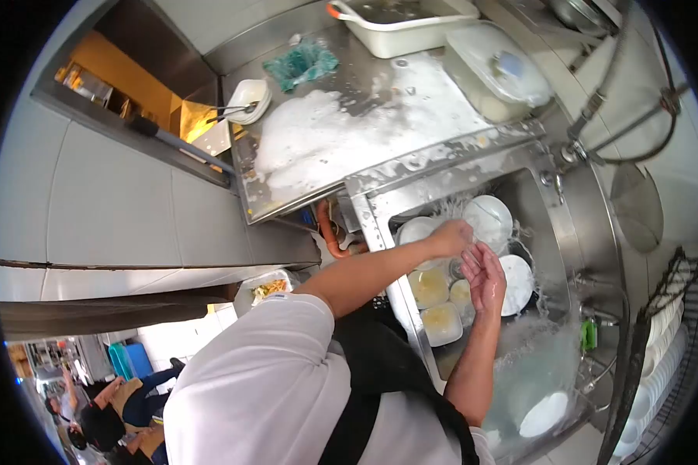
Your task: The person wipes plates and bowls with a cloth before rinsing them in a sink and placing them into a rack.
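My left hand [451, 238] is over the sink [376, 225] with its fingers closed together; what they hold, if anything, is hidden. Just beside it, my right hand [485, 277] is palm up with its fingers stretched out. Below the hands lie a round white plate [490, 219] and another white plate [520, 285]. Square containers [443, 325] with yellowish liquid are near the sink's left edge. Water splashes around the plates. A white oval dish [544, 415] lies in the cloudy water of the lower basin.
A foamy steel counter [364, 139] holds a teal cloth [301, 65], stacked white bowls [250, 101] with utensils, a white tub [403, 35] and a lidded container [496, 74]. Faucets [570, 151] and a dish rack [663, 341] stand right. Other people [105, 411] are at lower left.
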Available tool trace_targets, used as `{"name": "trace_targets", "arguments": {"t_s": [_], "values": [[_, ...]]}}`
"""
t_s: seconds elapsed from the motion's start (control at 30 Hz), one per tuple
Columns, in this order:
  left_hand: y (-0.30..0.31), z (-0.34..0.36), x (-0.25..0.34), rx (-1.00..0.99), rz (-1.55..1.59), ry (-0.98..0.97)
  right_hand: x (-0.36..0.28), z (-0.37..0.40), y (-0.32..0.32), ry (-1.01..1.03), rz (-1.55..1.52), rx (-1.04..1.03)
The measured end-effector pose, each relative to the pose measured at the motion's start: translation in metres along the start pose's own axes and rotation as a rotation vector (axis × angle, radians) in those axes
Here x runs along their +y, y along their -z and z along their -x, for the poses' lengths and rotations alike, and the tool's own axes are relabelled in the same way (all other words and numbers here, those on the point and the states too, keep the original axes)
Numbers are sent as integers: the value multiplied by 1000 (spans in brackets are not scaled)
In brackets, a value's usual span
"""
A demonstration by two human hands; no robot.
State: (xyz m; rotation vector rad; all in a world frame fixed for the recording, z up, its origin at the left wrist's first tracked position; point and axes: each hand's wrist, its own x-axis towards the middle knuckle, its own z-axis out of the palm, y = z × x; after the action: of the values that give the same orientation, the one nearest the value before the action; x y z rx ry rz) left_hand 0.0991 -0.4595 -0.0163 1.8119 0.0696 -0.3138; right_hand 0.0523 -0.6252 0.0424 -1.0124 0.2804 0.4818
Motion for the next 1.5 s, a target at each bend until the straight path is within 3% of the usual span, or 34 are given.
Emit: {"name": "trace_targets", "arguments": {"t_s": [0.07, 0.13, 0.17, 0.2, 0.27, 0.3, 0.33, 0.37, 0.4, 0.43, 0.5, 0.57, 0.63, 0.7, 0.77, 0.83, 0.87, 0.9, 0.93, 0.97, 1.0, 1.23, 1.33, 1.47, 1.5], "values": [[61, -8, -12, 62, 116, -70, 23, -14, 0, -52, 106, 43], [139, -8, -25, 308, -106, -114, 40, -12, -3, -143, 234, 153], [184, 7, -16, 377, 79, 20, 52, -9, 4, -176, 253, 185], [224, 3, -50, 542, 35, -9, 64, -5, 16, -208, 273, 219], [311, 36, -49, 706, 547, 190, 81, 4, 30, -309, 284, 313], [344, 48, -69, 883, 692, 118, 87, 11, 30, -310, 295, 309], [381, 60, -88, 934, 838, 144, 92, 19, 30, -327, 293, 353], [411, 70, -108, 1046, 1109, -19, 97, 24, 32, -342, 292, 400], [450, 81, -159, 1000, 1265, -68, 100, 27, 31, -341, 302, 401], [465, 89, -160, 1187, 1333, -29, 103, 28, 29, -364, 340, 419], [486, 100, -149, 1375, 1401, 15, 108, 26, 23, -385, 383, 438], [500, 103, -141, 1428, 1554, -5, 108, 23, 15, -415, 473, 438], [516, 92, -196, 1435, 1349, -177, 113, 20, 13, -406, 497, 444], [537, 80, -233, 1247, 1699, -413, 113, 15, 15, -420, 520, 418], [539, 75, -225, 1186, 1706, -481, 113, 13, 14, -428, 564, 434], [538, 75, -211, 1222, 1483, -489, 115, 10, 19, -429, 564, 441], [531, 80, -210, 1337, 753, -276, 117, 11, 21, -394, 542, 453], [524, 83, -204, 1428, 335, -180, 118, 11, 22, -400, 548, 454], [518, 85, -197, 1433, 428, -193, 119, 13, 24, -413, 560, 449], [512, 88, -192, 1415, 763, -271, 120, 15, 26, -394, 553, 446], [505, 87, -178, 1297, 1650, -567, 122, 16, 31, -421, 551, 419], [429, 93, -116, 1242, 1588, -415, 124, 30, 70, -477, 585, 382], [392, 90, -119, 1188, 1456, -295, 121, 44, 90, -435, 507, 420], [320, 108, -52, 1116, 1376, -141, 128, 55, 120, -448, 457, 407], [308, 108, -42, 1024, 1322, -102, 129, 57, 125, -436, 433, 409]]}}
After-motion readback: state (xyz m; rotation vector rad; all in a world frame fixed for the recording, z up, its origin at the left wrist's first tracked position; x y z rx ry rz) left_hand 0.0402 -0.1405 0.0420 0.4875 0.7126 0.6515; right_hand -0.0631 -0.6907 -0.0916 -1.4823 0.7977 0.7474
